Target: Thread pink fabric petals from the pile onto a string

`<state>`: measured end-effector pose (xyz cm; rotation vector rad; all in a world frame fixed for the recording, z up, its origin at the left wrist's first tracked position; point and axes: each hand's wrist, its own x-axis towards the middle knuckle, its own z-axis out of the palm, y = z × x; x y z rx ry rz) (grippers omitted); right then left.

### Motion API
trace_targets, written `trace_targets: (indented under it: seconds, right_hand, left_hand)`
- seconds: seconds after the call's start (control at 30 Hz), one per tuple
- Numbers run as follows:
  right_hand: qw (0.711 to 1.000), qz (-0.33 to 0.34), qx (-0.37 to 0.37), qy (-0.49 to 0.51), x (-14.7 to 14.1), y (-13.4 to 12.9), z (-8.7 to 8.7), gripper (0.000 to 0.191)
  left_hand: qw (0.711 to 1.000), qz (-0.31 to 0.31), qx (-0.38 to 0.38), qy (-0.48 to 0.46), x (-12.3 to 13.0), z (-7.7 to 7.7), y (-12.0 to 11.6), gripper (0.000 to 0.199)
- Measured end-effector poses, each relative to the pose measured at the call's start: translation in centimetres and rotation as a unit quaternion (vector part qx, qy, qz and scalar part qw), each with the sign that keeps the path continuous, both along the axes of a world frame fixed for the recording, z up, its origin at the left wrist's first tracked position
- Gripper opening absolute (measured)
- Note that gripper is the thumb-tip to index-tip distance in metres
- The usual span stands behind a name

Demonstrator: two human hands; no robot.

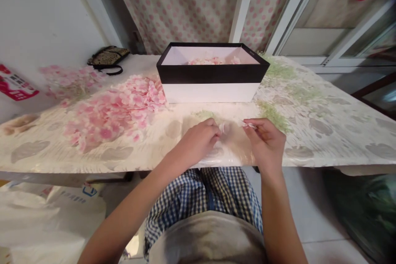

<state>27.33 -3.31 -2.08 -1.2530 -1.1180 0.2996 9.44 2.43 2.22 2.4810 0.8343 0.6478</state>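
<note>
Grip of right hand (267, 137) pinched on small white piece (249, 124); at its nine o'clock, left hand (199, 141) closed on second white piece (222, 128), shape blurred. Beyond both, at twelve o'clock, black-rimmed white box (213, 75), pink-and-white contents (206, 61) inside. Flower-patterned tablecloth (154, 154) beneath; patterned bag (109, 56) at ten o'clock.

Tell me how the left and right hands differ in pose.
The left hand is curled; the right hand is straighter, pinching at the fingertips. The left hand angles rightward; the right hand, leftward. Both seem to hold small white pieces over the table.
</note>
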Motion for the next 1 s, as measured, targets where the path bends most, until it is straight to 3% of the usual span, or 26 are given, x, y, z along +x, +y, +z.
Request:
trace_targets:
  seconds: [0.17, 0.3, 0.47, 0.73, 1.0]
  right_hand:
    - [0.991, 0.133, -0.016, 0.017, 0.0, -0.5, 1.0, 0.012]
    - [0.956, 0.284, -0.066, -0.018, 0.4, -0.6, 1.4, 0.004]
    - [0.919, 0.383, -0.078, -0.049, 0.7, -0.4, 1.6, 0.005]
    - [0.904, 0.406, -0.062, -0.118, -1.2, -0.6, 2.5, 0.018]
    - [0.926, 0.362, 0.018, -0.106, -1.9, -0.1, 2.0, 0.024]
  left_hand:
    - [1.000, -0.001, -0.010, -0.026, -0.9, -0.4, -0.5, 0.019]
    - [0.997, -0.030, -0.030, -0.064, -2.3, -0.4, -0.7, 0.021]
    - [0.989, -0.064, -0.067, -0.119, -3.2, -0.8, -0.5, 0.022]
    - [0.977, 0.004, -0.115, -0.177, -2.9, -1.0, -1.2, 0.017]
    - [0.964, -0.002, -0.154, -0.219, -3.3, -0.7, -1.5, 0.006]
